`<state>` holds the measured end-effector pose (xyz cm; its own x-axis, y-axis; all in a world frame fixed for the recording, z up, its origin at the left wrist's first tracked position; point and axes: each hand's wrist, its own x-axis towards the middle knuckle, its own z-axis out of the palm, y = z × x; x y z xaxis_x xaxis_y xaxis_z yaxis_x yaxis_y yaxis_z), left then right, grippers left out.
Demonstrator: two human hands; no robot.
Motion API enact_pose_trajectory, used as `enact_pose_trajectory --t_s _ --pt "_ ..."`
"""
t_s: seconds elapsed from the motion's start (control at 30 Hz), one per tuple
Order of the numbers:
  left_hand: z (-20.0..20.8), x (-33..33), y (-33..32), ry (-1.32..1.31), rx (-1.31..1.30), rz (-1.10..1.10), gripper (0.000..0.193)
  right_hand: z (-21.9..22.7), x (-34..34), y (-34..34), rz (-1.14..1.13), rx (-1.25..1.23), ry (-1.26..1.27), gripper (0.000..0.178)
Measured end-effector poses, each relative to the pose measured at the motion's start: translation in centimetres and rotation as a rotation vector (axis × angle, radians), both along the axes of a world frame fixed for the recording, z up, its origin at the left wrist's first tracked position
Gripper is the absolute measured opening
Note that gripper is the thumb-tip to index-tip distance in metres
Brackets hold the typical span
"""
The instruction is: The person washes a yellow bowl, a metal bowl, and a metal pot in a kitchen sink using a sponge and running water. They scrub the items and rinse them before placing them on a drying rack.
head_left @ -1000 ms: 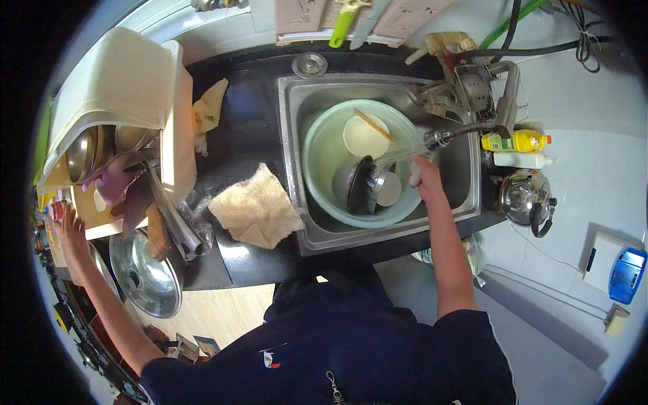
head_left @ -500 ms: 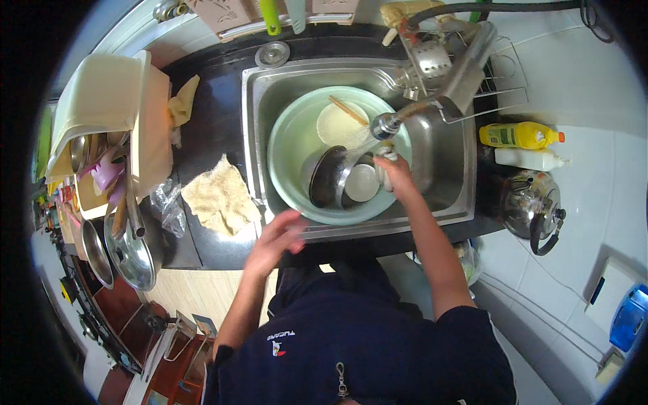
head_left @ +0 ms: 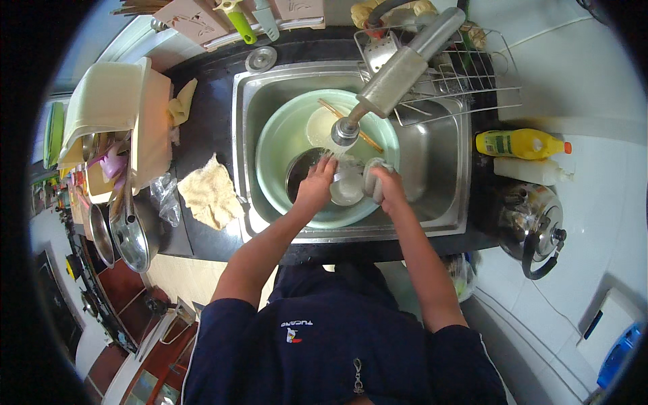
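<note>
Your black bench point(head_left: 202, 135) is smooth and glossy, much of it hidden under the sink and what stands around it. The sink point(head_left: 442, 169) is brushed steel with rounded corners; the basin inside it covers most of its floor. That basin point(head_left: 264, 172) is round, pale green and looks like plastic, its lower wall blurred by cloudy water. The metal tap point(head_left: 388, 84) reaches in from between 1 and 2 o'clock, its round head masking part of the basin's contents. Between 8 and 9 o'clock, a rough cream towel point(head_left: 210, 196) lies crumpled on the bench; between 3 and 4, beyond the sink, stands a shiny rounded kettle point(head_left: 530, 223).

Inside the basin, a dark round pan point(head_left: 295, 174) sits toward 8 o'clock, its far side covered by your left hand point(head_left: 315, 187). That hand's fingers are stretched out, slightly spread; whether their tips touch the pan is hard to make out. Your right hand point(head_left: 389, 187), toward 4 o'clock, has its fingers closed on a soft grey cloth point(head_left: 374, 177), partly hidden by the grip. A white bowl point(head_left: 317, 128) lies near 12 o'clock, cut off by the tap head, and a smaller pale bowl point(head_left: 347, 192) near 5. The slim wooden chopsticks point(head_left: 370, 142) pass beneath the tap head, which hides their middle.
</note>
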<state>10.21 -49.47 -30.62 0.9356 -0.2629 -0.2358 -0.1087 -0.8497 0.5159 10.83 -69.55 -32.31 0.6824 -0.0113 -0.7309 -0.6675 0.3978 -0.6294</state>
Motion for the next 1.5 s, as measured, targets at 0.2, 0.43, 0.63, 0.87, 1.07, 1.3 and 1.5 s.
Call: enact_pose_trajectory --t_s 0.2,0.43,0.63,0.87,1.07,1.3,1.5 --pt "5.3 4.2 0.9 -0.112 0.262 -0.202 0.065 1.3 0.2 -1.9 -0.106 -0.007 0.007 0.034" --pt "9.3 8.6 0.7 -0.363 -0.064 0.220 0.063 1.1 1.0 -3.1 -0.137 0.097 -0.067 0.033" --pt "5.0 6.1 2.5 0.277 -0.950 0.847 0.062 6.3 2.0 -1.5 -0.123 0.162 -0.215 0.043" --pt "5.4 1.3 0.2 0.584 -1.300 1.037 0.059 11.8 3.4 3.2 0.686 -1.004 -1.086 0.067" --pt "5.2 1.2 0.8 0.447 -1.189 1.003 0.064 6.6 0.3 5.2 1.226 -1.131 -1.090 0.057" --pt "7.3 1.8 5.5 0.607 -0.933 0.766 0.064 4.2 4.0 1.4 1.322 -1.321 -1.435 0.039" --pt "4.9 -0.8 4.1 0.524 -1.266 1.101 0.065 6.6 2.6 4.6 1.221 -0.915 -1.388 0.025"
